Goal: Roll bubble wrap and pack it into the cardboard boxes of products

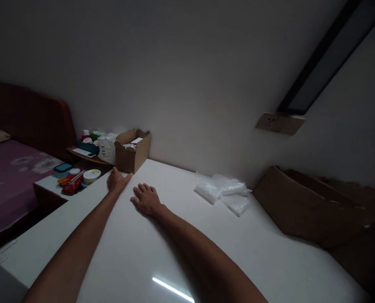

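While both arms stretch across the white tabletop (pixel 225 235), the small open cardboard box (pixel 132 151) sits at the far left corner, at roughly 1 o'clock from the left hand (pixel 118 181), just beside its fingertips. Right hand (pixel 147 199) is farther off, box at 11 o'clock. Both hands lie flat, fingers extended and loosely spread, holding nothing.

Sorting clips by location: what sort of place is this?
Probably a bedroom: a bed with a purple cover, a cluttered bedside shelf, and a white table where both hands rest.
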A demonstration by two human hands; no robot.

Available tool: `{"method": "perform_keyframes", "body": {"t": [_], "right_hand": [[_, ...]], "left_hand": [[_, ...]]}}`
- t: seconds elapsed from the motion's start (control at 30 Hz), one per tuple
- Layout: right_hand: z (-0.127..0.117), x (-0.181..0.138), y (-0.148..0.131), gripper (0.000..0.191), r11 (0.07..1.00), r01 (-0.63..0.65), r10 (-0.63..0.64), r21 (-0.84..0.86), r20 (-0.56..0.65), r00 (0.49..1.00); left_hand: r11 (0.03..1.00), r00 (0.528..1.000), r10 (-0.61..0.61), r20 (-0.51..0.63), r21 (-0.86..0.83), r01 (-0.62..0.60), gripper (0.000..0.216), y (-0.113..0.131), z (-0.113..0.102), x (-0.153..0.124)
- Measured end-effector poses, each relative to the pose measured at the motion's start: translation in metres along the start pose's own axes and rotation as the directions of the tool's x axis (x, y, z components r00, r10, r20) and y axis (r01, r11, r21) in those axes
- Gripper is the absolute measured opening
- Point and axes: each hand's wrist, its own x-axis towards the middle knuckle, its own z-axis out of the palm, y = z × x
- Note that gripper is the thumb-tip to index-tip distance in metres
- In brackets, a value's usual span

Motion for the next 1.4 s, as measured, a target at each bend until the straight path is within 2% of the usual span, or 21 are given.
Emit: {"method": "perform_keyframes", "body": {"t": [0.07, 0.2, 0.4, 0.5, 0.57, 0.73, 0.83, 0.9, 0.97, 1.03, 1.1, 1.17, 1.2, 1.23, 1.3, 1.4], "right_hand": [[0.002, 0.010, 0.005, 0.051, 1.000, -0.025, 0.025, 0.008, -0.010, 1.000], [0.007, 0.048, 0.021, 0.064, 0.994, -0.104, 0.105, 0.025, -0.030, 0.994], [0.018, 0.098, 0.044, 0.061, 0.997, -0.027, 0.026, 0.068, 0.014, 1.000], [0.016, 0.103, 0.043, 0.058, 0.998, -0.012, 0.010, 0.063, 0.023, 1.000], [0.008, 0.092, 0.035, 0.051, 0.999, -0.009, 0.009, 0.033, 0.018, 1.000], [-0.017, 0.022, 0.011, 0.033, 0.994, 0.059, -0.057, -0.096, 0.029, 0.998], [-0.045, -0.046, 0.022, 0.028, 0.972, 0.139, -0.128, -0.189, 0.070, 0.989], [-0.081, -0.098, 0.051, 0.021, 0.964, 0.050, -0.039, -0.262, 0.047, 0.998], [-0.131, -0.147, 0.093, 0.024, 0.922, -0.175, 0.158, -0.345, -0.075, 0.984], [-0.186, -0.191, 0.141, 0.036, 0.802, -0.451, 0.378, -0.391, -0.252, 0.891], [-0.235, -0.228, 0.183, 0.035, 0.637, -0.670, 0.532, -0.382, -0.410, 0.741], [-0.269, -0.259, 0.211, 0.039, 0.498, -0.790, 0.637, -0.357, -0.468, 0.613], [-0.281, -0.272, 0.220, 0.039, 0.450, -0.822, 0.678, -0.349, -0.466, 0.568], [-0.289, -0.283, 0.226, 0.039, 0.418, -0.840, 0.713, -0.345, -0.448, 0.539], [-0.297, -0.298, 0.230, 0.036, 0.403, -0.846, 0.761, -0.350, -0.385, 0.522], [-0.302, -0.317, 0.221, 0.036, 0.457, -0.807, 0.770, -0.373, -0.289, 0.569]], "left_hand": [[0.999, 0.999, -0.026, -0.028, 0.027, 0.027, 0.087, 0.004, 0.005, 0.004], [0.996, 0.995, -0.064, -0.076, 0.054, 0.068, 0.087, 0.010, 0.017, 0.016], [0.987, 0.990, -0.095, -0.100, 0.117, 0.107, 0.088, 0.005, 0.030, 0.034], [0.983, 0.992, -0.095, -0.089, 0.147, 0.107, 0.084, 0.006, 0.028, 0.033], [0.983, 0.993, -0.095, -0.066, 0.153, 0.104, 0.079, 0.010, 0.022, 0.024], [0.983, 0.996, -0.093, -0.006, 0.157, 0.093, 0.076, 0.010, 0.012, 0.002], [0.956, 0.996, -0.053, 0.073, 0.293, 0.030, 0.081, 0.003, 0.015, -0.009], [0.936, 0.990, 0.006, 0.140, 0.347, -0.055, 0.077, 0.001, 0.015, -0.022], [0.922, 0.977, 0.070, 0.200, 0.360, -0.140, 0.068, 0.004, 0.014, -0.042], [0.911, 0.963, 0.122, 0.240, 0.358, -0.205, 0.060, 0.012, 0.013, -0.069], [0.898, 0.941, 0.184, 0.283, 0.340, -0.278, 0.057, 0.026, 0.016, -0.101], [0.878, 0.905, 0.262, 0.335, 0.307, -0.368, 0.062, 0.042, 0.023, -0.140], [0.865, 0.882, 0.301, 0.362, 0.285, -0.412, 0.066, 0.050, 0.027, -0.161], [0.850, 0.854, 0.344, 0.389, 0.256, -0.459, 0.069, 0.058, 0.031, -0.182], [0.814, 0.790, 0.428, 0.439, 0.192, -0.548, 0.073, 0.072, 0.039, -0.224], [0.778, 0.690, 0.558, 0.461, -0.001, -0.628, 0.073, 0.083, 0.045, -0.273]]}}
